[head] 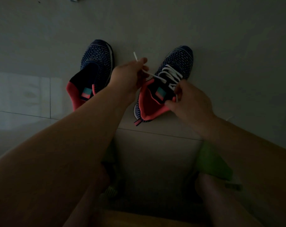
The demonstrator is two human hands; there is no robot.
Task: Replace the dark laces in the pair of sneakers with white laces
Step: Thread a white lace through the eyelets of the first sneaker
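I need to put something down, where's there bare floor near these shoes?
Bare tile floor lies beyond both toes and right of the right sneaker; also left of the left sneaker. Between the sneakers it is crowded: the left hand pulls the white lace across that gap, and the right hand holds the other end at the collar.

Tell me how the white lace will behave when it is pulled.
The white lace is probably floppy: it sags between the left hand and the right sneaker. Its tip looks stiffer, sticking up straight above the fingers. It likely weighs little, so the sneaker should hardly shift.
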